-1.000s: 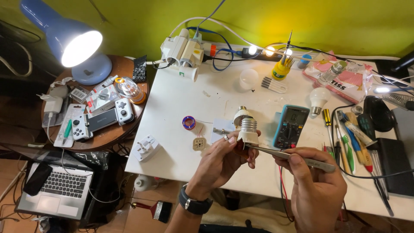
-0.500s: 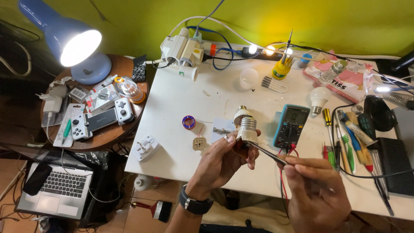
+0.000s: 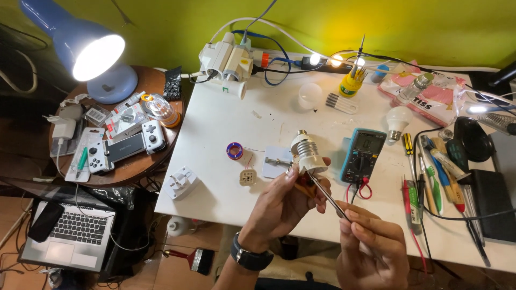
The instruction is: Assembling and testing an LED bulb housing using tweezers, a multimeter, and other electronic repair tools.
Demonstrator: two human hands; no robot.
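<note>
Bulb base (image 3: pixel 307 154) up off table (image 3: pixel 226 134), screw cap pointing away so open end faces me, easier to poke inside. Left hand (image 3: pixel 285 204) grip clenched round its body. Right hand (image 3: pixel 371 241) pinching tweezers (image 3: pixel 328 196), tips at base rim. Meter (image 3: pixel 363 156) just behind, solder spool (image 3: pixel 234 150) to left, lamp (image 3: pixel 88 51) lit on side.
</note>
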